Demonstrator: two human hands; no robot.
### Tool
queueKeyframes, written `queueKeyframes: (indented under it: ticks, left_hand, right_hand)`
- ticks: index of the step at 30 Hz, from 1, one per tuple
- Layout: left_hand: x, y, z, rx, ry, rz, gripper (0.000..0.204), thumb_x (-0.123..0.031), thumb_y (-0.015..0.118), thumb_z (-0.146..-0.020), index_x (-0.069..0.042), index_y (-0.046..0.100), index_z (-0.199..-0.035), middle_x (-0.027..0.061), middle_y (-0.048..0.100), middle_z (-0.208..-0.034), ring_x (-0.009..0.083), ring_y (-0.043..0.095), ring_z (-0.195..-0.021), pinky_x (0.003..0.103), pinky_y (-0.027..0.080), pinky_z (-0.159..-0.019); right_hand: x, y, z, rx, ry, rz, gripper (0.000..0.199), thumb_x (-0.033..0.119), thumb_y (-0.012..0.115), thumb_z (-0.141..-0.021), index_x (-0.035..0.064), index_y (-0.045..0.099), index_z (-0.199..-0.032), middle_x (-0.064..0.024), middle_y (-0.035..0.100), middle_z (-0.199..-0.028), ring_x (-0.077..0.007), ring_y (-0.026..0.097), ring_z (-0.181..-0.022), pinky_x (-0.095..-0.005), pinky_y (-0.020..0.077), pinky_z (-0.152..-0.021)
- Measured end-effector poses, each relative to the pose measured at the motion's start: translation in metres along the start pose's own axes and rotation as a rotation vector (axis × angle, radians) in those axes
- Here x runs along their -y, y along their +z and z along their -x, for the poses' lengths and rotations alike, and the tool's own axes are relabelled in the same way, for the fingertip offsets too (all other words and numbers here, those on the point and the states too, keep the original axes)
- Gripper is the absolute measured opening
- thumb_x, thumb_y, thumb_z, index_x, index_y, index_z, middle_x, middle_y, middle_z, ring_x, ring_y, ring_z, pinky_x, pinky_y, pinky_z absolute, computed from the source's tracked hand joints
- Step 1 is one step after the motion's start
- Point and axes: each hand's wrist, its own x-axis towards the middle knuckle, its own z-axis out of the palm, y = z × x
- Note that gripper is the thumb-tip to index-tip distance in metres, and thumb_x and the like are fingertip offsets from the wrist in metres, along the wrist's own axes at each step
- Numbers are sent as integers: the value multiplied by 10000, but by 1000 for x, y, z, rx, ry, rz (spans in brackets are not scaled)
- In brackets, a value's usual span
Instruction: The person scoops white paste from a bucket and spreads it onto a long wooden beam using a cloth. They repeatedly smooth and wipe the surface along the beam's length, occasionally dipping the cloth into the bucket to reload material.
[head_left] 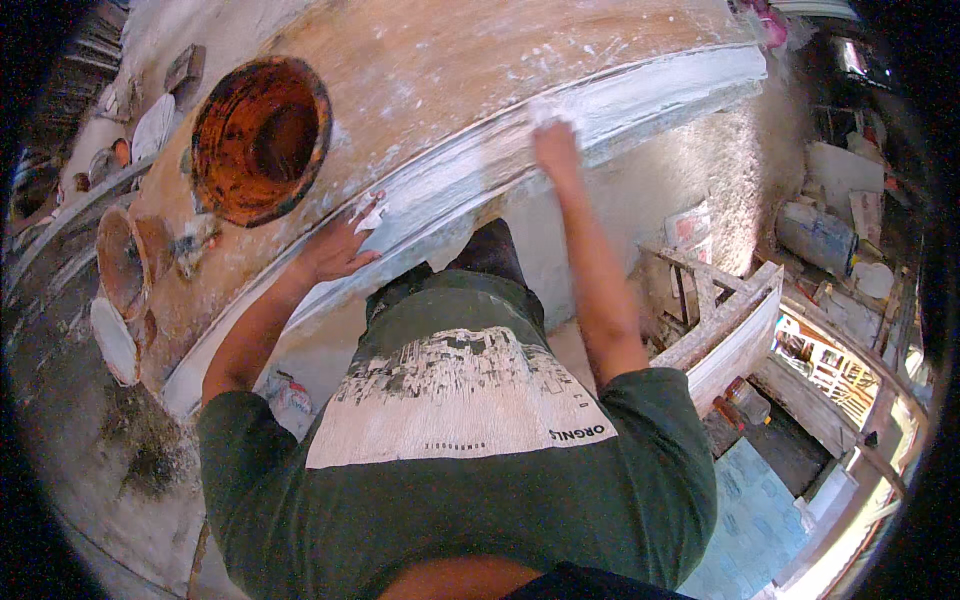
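A long curved white plaster moulding [640, 95] runs along the edge of a dusty wooden worktable [450, 60]. My right hand [556, 145] reaches out and presses on the white moulding, holding something pale against it; what it is I cannot tell. My left hand [340, 245] rests with fingers spread on the table edge beside the moulding, with a small white scrap [370, 213] at its fingertips. Both hands are smeared with white plaster. My green shirt fills the lower middle of the view.
An orange-brown bucket [260, 135] stands on the table to the left. A smaller brown bowl [125, 260] and a white dish [112, 340] sit at the far left edge. A wooden frame with a white moulding [735, 330] stands at the right. Rubble and sacks [825, 235] lie beyond.
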Motion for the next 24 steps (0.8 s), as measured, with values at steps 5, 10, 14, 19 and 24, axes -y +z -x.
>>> queueKeyframes:
  ticks: [5, 10, 14, 19, 24]
  left_hand:
    - [-22, -15, -95, 41, -6, 147, 543, -410, 466, -863, 88, 543, -1064, 183, 124, -1458, 397, 316, -1236, 432, 305, -1015]
    - [-54, -26, -244, -201, 122, 223, 560, -427, 428, -880, 102, 533, -1030, 222, 155, -1436, 416, 383, -1168, 454, 369, -949]
    - [-92, -40, -384, -336, 177, 283, 605, -479, 372, -887, 64, 506, -1119, 194, 121, -1453, 413, 433, -1129, 448, 368, -963]
    - [-119, -42, -481, -349, 202, 192, 586, -481, 357, -898, 28, 524, -1136, 143, 181, -1451, 390, 372, -1200, 437, 324, -1011]
    - [-107, -22, -438, -411, 211, 155, 547, -464, 371, -898, 15, 571, -1069, 142, 264, -1420, 382, 407, -1166, 436, 346, -986]
  right_hand:
    - [58, 61, 18, -11, -187, -153, 323, 218, 461, -786, -44, 644, -830, -261, 586, -975, -415, 535, -959, -510, 387, -881]
    - [-103, 45, -55, -186, -143, 86, 279, 226, 467, -789, 17, 652, -778, -200, 601, -882, -366, 559, -850, -507, 423, -738]
    - [-279, 26, -134, -259, -21, 275, 321, 234, 411, -853, 8, 639, -837, -190, 616, -882, -345, 577, -860, -468, 449, -761]
    - [-363, 3, -157, -576, 403, -209, 349, 264, 427, -851, -17, 633, -829, -228, 607, -861, -378, 578, -822, -483, 443, -727]
    - [-249, 19, -97, -74, -15, 340, 372, 316, 439, -858, 13, 655, -850, -197, 614, -913, -335, 585, -856, -452, 437, -759]
